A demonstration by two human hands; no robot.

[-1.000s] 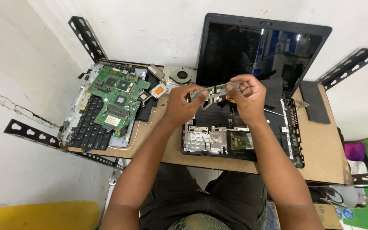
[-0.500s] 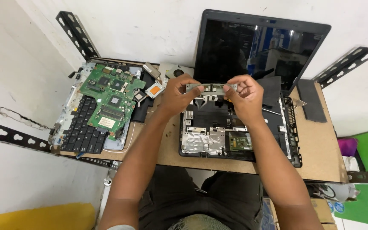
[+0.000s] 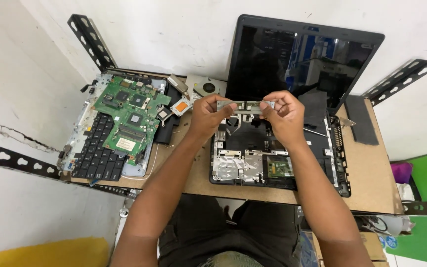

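Both of my hands hold a narrow grey metal strip level above an opened laptop base. My left hand grips the strip's left end. My right hand pinches its right end. The laptop's dark screen stands upright behind my hands. Inside the base lie bare metal shielding and a small green board.
A green motherboard rests on a black keyboard at the table's left. A cooling fan and heat sink parts lie behind it. Dark flat pieces lie at the right. Black perforated brackets jut from the wall around the small wooden table.
My hands with the strip have lifted slightly and stayed over the laptop base. The camera view has shifted a little; nothing else moved.
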